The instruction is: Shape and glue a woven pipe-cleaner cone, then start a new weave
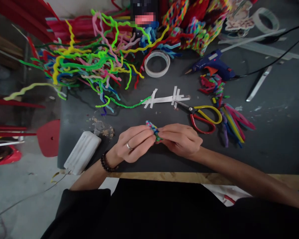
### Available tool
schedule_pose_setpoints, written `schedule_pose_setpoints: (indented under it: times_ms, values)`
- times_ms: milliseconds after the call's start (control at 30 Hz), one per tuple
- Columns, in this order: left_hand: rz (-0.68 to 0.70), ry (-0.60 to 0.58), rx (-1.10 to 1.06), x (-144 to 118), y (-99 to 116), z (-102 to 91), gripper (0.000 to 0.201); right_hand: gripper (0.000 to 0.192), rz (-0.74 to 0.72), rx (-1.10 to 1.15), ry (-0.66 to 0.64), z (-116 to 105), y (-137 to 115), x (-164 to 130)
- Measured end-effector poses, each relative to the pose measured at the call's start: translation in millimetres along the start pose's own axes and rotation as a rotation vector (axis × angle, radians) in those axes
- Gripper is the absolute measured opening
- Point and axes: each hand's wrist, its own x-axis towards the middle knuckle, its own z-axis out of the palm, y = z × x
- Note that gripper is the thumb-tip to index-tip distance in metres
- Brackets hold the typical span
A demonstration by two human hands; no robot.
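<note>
A small multicoloured braid of pipe cleaners (pixel 153 129) sits just below the centre of the frame, pinched from both sides by the left hand (pixel 134 142) and the right hand (pixel 180 139). Right of the hands lie scissors (pixel 201 116); above them, tape strips (pixel 165 98). A tangle of loose pipe cleaners (pixel 89 63) fills the upper left, with a glue gun (pixel 214 64) at upper right.

No legible text, label, brand or number on any object in view.

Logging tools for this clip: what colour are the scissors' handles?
One yellow, one red; the scissors show clearly in the head view.
</note>
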Motion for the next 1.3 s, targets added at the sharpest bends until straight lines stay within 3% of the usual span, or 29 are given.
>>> schedule_pose_setpoints:
  times_ms: [200,300,433,567,700,900,1033,1300]
  values:
    - [-0.081,0.023,-0.095,-10,-7,19.4,0.019,0.031,0.008,0.008,-0.001,2,3,-4]
    - [-0.23,0.009,-0.173,-3,-5,19.5,0.012,0.029,0.035,-0.025,-0.015,0,2,0]
    - [-0.381,0.122,-0.176,10,1,12.8,0.014,0.027,0.137,-0.051,-0.039,-2,1,5]
    - [-0.314,0.123,-0.126,11,3,7.8,0.036,0.032,0.135,-0.005,-0.028,-1,1,5]
    - [-0.256,0.099,-0.093,4,5,2.9,0.044,0.026,0.079,-0.017,-0.016,-1,4,5]
    - [-0.238,-0.058,-0.161,3,10,-8.5,0.056,0.024,-0.005,0.044,0.088,3,6,4]
    - [-0.275,-0.057,-0.182,4,13,-9.4,0.057,0.039,-0.016,0.066,0.048,5,6,0]
    - [-0.219,-0.113,-0.278,5,9,-12.8,0.035,0.041,-0.067,0.052,-0.037,0,9,-3]
